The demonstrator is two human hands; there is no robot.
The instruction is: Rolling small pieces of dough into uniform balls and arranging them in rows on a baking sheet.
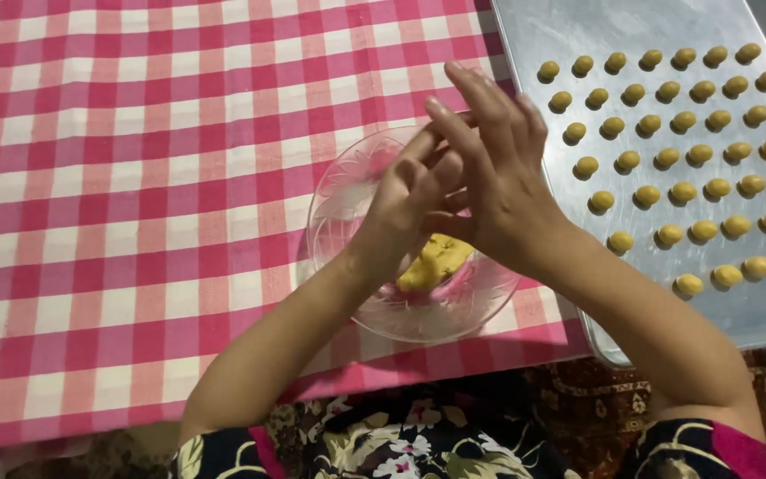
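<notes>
Pressing my two hands together above the glass bowl (361, 191), I am holding the left hand (414, 200) under and against the right hand (498, 177), palms facing, fingers stretched out rather than curled. Whether a bit of dough is sitting between the palms I cannot tell, since the hands are covering that spot; neither one is gripping anything I can see. I am keeping them right over the bowl, which seems sensible, as anything that slips would be dropping back into it and not onto the cloth. A yellow lump of dough (436, 262) is lying in the bottom of the bowl, just under my left wrist and partly hidden by it. The bowl is resting on the pink and white checked tablecloth (117, 177) that is covering the counter, close to its near edge and within easy reach. Just beside the bowl, on my right, a metal baking tray (569, 27) is sitting with its corner hanging past the cloth edge, and small dough balls (667, 158) are standing on it in neat rows, set apart from one another, probably so they are not sticking together. My floral sleeves are showing at the bottom of the view.
</notes>
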